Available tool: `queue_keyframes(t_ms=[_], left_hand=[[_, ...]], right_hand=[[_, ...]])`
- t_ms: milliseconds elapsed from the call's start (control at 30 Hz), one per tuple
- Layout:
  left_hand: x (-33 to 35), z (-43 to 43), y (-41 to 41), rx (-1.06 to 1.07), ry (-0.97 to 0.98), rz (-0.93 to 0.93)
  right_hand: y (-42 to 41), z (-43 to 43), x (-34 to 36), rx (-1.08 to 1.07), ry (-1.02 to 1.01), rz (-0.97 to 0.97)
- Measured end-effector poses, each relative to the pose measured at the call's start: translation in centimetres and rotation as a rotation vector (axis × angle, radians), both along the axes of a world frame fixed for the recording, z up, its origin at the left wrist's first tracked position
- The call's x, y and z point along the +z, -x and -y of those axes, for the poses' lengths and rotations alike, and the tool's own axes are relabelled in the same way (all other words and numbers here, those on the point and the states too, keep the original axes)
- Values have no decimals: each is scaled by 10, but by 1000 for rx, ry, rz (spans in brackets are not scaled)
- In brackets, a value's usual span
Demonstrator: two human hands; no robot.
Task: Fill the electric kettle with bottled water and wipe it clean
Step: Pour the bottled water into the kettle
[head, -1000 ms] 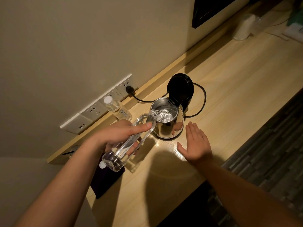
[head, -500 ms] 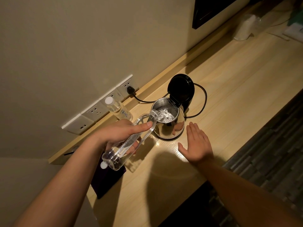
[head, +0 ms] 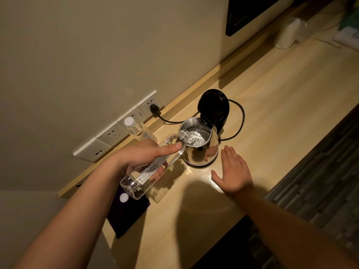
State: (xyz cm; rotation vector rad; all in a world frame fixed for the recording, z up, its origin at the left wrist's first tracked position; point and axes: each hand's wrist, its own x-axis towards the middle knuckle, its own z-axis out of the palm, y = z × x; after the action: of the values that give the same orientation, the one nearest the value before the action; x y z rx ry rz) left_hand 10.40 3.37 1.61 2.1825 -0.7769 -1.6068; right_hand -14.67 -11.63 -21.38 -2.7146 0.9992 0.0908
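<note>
My left hand (head: 143,158) was wrapped around the clear water bottle (head: 155,166), fingers closed on its body and thumb lying along the top. I held it tipped, its open mouth over the rim of the electric kettle (head: 202,148), water running into the steel pot. The bottle's base pointed back toward me, above a dark mat (head: 128,216) with a small white cap (head: 123,197) on it, near the counter's left end.

My right hand (head: 233,171) lay flat, palm down on the wooden counter (head: 281,113), fingers open and straight, holding nothing. It sat just beside the kettle's near right side, not touching it.

The kettle stood upright with its black lid (head: 213,107) hinged up and back. Its black cord (head: 241,117) looped behind and to the right, then ran left to a plug in the socket strip (head: 116,133) on the wall. A second, capped bottle (head: 136,129) stood against that strip, just behind my left hand.

The raised back ledge of the counter ran close behind the kettle. To the right the wood lay open up to a pale cup (head: 287,35) in the far corner. The front edge passed under my right forearm, with dark floor (head: 320,181) beyond
</note>
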Motion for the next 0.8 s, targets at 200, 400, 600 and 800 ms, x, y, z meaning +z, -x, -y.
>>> queue_keyframes(t_ms=[200, 400, 600, 800], left_hand=[[-1, 4, -6, 8, -27, 56], [7, 11, -10, -78, -43, 103], [14, 15, -9, -46, -72, -31], [11, 20, -15, -105, -91, 0]], right_hand=[[1, 1, 0, 5, -3, 0], [0, 1, 0, 7, 0, -3], [-1, 3, 0, 9, -4, -4], [-1, 3, -3, 8, 0, 0]])
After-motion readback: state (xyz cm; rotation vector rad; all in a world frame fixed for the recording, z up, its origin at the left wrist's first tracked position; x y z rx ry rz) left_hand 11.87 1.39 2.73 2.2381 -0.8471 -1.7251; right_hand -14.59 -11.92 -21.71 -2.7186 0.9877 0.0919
